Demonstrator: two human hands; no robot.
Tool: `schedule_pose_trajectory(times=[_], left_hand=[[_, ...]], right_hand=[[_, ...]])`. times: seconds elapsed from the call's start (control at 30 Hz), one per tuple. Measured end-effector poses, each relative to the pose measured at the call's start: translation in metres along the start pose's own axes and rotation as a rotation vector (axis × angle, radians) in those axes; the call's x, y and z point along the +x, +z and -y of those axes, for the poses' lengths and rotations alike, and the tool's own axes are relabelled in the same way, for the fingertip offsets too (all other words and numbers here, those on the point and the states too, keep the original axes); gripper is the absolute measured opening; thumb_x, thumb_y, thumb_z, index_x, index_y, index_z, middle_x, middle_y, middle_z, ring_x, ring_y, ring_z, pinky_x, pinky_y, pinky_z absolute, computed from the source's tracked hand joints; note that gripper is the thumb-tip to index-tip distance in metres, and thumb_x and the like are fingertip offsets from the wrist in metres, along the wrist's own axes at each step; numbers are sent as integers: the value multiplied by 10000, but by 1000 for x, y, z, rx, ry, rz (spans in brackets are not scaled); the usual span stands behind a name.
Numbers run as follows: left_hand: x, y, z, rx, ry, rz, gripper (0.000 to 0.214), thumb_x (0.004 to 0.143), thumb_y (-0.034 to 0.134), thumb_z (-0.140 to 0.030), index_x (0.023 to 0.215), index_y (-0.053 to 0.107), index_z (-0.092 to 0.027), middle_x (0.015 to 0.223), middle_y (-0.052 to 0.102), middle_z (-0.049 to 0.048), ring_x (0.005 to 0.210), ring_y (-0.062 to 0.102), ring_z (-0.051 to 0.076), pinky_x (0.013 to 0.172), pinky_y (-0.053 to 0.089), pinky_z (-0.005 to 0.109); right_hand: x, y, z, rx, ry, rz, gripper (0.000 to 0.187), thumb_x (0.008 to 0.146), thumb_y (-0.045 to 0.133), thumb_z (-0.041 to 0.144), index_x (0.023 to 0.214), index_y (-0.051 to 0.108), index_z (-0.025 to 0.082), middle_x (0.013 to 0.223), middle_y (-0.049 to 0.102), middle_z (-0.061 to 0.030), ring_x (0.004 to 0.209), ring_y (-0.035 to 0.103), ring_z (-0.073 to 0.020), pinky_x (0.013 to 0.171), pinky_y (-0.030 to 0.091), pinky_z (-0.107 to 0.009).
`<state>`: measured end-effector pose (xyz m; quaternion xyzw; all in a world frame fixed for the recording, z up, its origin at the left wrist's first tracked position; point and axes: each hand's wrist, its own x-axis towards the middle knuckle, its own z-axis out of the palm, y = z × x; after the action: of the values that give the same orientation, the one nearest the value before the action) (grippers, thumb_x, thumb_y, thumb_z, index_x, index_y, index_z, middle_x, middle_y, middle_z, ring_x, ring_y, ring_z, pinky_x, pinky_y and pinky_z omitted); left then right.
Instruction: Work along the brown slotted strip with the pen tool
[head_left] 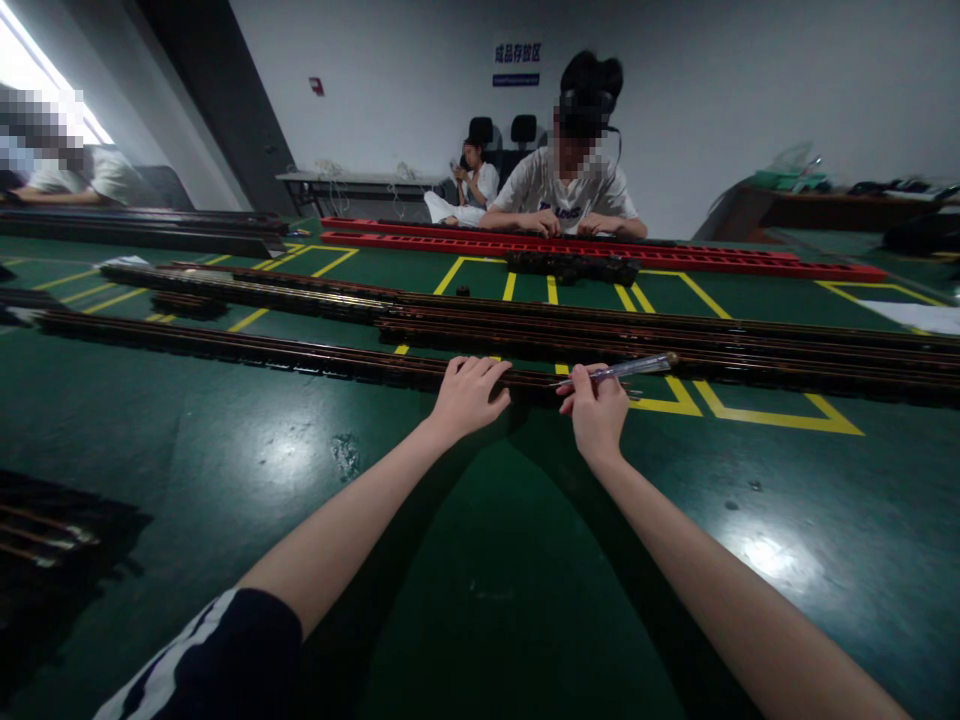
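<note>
My left hand (470, 395) is curled over the near edge of a long dark strip (262, 352) that runs across the green table (315, 470), fingers wrapped on it. My right hand (598, 408) is closed round a slim clear-handled tool (626, 369), probably a screwdriver, whose handle points right while its tip rests at the same strip. Both forearms reach forward from the bottom of the view. More dark strips (600, 330) lie parallel just beyond.
Yellow lines (780, 415) mark boxes on the table. Long red strips (600, 248) lie at the far side, where a person (566, 185) in a white shirt works. Another person (469, 185) sits behind; a third (67, 170) is far left. Dark parts (45, 540) lie near left.
</note>
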<state>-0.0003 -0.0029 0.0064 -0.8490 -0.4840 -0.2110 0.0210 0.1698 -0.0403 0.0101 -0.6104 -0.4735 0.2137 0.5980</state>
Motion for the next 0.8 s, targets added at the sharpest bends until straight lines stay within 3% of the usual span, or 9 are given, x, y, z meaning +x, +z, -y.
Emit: schedule_pose_trajectory(times=[0.8], left_hand=[[-1,5,2,61,2,-37,393,889,418,-392,1209,562,-213,1181,643,72,1108,566,205,1028,398,404]], right_hand=[[0,-13,-8,94,16,89,465,789,516,595,776,547,131,687,628,-43,460,515,-73,433,409,-187]])
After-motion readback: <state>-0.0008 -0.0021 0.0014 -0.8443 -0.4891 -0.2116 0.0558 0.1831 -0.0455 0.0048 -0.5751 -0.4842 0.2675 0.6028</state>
